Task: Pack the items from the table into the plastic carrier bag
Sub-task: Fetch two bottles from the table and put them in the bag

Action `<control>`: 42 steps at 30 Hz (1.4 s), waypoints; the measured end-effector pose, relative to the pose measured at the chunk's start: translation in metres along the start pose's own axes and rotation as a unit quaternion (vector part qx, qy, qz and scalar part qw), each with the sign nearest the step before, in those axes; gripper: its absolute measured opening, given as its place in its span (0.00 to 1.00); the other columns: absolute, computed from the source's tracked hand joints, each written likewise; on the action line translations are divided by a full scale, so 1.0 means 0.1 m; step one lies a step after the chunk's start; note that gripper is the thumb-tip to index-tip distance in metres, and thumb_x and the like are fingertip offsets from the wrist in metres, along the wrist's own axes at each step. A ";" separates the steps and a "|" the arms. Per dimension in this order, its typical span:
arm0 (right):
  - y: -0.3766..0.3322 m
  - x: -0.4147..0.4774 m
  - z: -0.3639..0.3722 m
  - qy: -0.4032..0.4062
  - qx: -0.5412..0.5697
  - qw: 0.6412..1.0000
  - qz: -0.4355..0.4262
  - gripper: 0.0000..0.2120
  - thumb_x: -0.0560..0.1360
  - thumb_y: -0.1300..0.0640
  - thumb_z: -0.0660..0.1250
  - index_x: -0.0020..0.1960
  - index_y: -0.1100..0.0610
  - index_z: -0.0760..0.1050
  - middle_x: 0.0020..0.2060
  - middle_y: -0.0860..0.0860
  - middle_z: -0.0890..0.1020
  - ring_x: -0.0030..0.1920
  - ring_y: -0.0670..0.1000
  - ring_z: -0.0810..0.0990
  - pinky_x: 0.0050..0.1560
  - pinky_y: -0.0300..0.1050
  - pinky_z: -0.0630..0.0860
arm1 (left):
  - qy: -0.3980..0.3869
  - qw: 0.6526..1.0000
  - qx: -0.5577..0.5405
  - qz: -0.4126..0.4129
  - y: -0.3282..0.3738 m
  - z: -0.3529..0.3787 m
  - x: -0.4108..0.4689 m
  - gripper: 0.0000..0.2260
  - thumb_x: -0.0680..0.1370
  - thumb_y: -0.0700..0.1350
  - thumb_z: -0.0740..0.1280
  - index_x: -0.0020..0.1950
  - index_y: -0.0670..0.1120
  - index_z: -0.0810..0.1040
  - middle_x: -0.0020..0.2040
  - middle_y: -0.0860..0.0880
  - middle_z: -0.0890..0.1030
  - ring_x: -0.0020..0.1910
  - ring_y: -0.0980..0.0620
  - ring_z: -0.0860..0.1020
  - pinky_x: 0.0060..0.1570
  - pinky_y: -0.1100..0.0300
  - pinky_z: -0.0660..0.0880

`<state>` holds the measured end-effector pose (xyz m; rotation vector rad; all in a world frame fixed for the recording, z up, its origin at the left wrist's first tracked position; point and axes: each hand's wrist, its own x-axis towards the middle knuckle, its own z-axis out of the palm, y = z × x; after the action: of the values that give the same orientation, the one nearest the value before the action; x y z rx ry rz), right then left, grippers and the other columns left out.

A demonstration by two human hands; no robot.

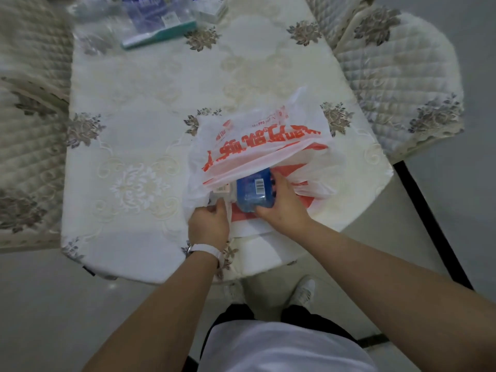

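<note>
A white plastic carrier bag (pixel 257 146) with orange print lies on the table near its front edge, mouth toward me. My right hand (pixel 281 208) grips a blue packet (pixel 253 190) with a barcode label, half inside the bag's mouth. My left hand (pixel 209 224), a white watch on its wrist, pinches the bag's lower left rim and holds the mouth open. Just inside the mouth, left of the blue packet, a small pale item with a barcode (pixel 221 189) shows. More packaged items (pixel 158 20) lie at the table's far end, blurred.
The table (pixel 139 124) wears a cream floral cloth. Quilted chairs stand at the left (pixel 29 124) and right (pixel 397 81). A dark table leg (pixel 429 224) runs down on the right. My feet stand by the near edge.
</note>
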<state>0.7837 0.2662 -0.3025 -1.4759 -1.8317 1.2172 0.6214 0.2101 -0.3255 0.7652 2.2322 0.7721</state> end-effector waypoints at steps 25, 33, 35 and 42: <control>-0.16 -0.60 -0.42 -0.062 -0.305 0.932 -0.187 0.24 0.76 0.43 0.61 0.68 0.54 0.71 0.63 0.50 0.76 0.59 0.53 0.75 0.57 0.49 0.76 | 0.032 0.917 0.235 0.321 -0.05 -0.61 -1.06 0.20 0.75 0.49 0.67 0.66 0.44 0.77 0.65 0.45 0.78 0.64 0.46 0.76 0.62 0.51 0.73; -0.56 -0.78 -0.29 -0.106 -0.352 0.864 -0.343 0.27 0.76 0.39 0.58 0.67 0.55 0.73 0.65 0.54 0.76 0.62 0.57 0.75 0.54 0.54 0.76 | 0.107 0.901 0.277 0.318 -0.23 -1.02 -1.48 0.21 0.75 0.52 0.63 0.64 0.44 0.79 0.62 0.44 0.79 0.60 0.44 0.78 0.56 0.47 0.77; -0.71 -0.82 -0.17 -0.116 -0.352 0.854 -0.364 0.27 0.77 0.39 0.56 0.67 0.55 0.72 0.65 0.54 0.75 0.63 0.57 0.74 0.55 0.54 0.76 | 0.124 0.900 0.281 0.309 -0.32 -1.16 -1.50 0.21 0.75 0.53 0.63 0.63 0.44 0.79 0.62 0.44 0.79 0.60 0.44 0.78 0.56 0.47 0.76; -1.21 -0.85 0.63 -0.132 -0.377 0.815 -0.421 0.25 0.76 0.39 0.58 0.65 0.54 0.74 0.64 0.54 0.77 0.63 0.57 0.75 0.58 0.54 0.75 | 0.187 0.880 0.309 0.308 -0.83 -1.81 -1.26 0.18 0.74 0.49 0.65 0.61 0.43 0.79 0.60 0.43 0.80 0.58 0.44 0.78 0.54 0.49 0.76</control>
<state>0.6967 0.1624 -0.2152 -0.5678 -2.8879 0.2342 0.5436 0.0130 -0.2233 1.8364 2.6392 0.4900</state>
